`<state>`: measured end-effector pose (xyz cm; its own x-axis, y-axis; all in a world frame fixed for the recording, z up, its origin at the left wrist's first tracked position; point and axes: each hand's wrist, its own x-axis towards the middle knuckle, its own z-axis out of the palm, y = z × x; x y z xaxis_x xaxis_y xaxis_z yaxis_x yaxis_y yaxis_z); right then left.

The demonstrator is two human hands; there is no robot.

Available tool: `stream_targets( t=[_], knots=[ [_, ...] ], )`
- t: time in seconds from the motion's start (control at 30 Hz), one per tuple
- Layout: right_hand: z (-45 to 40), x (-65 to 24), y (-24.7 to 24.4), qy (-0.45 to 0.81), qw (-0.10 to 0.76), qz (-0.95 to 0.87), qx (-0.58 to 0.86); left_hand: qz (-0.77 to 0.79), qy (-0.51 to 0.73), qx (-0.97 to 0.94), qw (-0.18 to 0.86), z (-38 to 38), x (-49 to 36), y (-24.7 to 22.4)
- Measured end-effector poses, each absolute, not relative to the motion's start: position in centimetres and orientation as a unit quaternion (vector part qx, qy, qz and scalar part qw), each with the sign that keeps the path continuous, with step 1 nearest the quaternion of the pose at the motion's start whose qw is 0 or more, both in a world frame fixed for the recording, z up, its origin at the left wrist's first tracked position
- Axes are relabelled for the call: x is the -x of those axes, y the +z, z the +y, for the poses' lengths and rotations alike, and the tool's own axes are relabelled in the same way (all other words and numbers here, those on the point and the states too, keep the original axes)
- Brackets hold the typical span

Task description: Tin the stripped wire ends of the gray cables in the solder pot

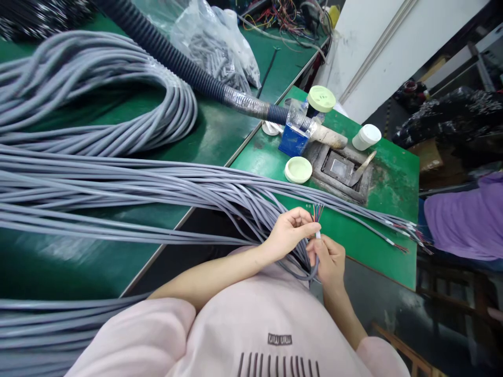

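Observation:
Both my hands are on the stripped end of one grey cable (314,271). Thin coloured wires (317,212) fan out upward from its white wrapped neck. My left hand (293,230) pinches at the base of those wires with thumb and fingers. Just below it, my right hand (329,257) grips the cable with curled fingers. Many more grey cables (196,186) run in from the left, passing beneath and behind my left hand. Some continue to the right, where their stripped ends (406,230) lie near the edge of the green bench.
A solder pot (338,166) with a flat scraper (362,168) on it sits on the green bench (387,262). Around it are a pale tub (298,170), a white jar (367,137) and a black extraction hose (176,55). A coiled cable bundle (173,104) lies left. Someone in purple (466,220) is at right.

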<state>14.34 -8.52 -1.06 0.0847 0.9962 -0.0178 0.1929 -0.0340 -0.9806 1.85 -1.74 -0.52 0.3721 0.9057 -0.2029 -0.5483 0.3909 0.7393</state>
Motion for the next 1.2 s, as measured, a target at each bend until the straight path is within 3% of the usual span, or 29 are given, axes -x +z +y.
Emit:
stream_targets(
  t=[0.33, 1.2],
  knots=[
    [-8.4, -14.6, -2.1, 0.489, 0.501, -0.471, 0.536, 0.311, 0.485, -0.28, 0.768, -1.5, -1.4, -0.7],
    [-7.9, -14.8, -2.8, 0.528, 0.508, -0.439, 0.52, 0.342, 0.524, -0.358, 0.692, -1.1, -0.7, -0.3]
  ],
)
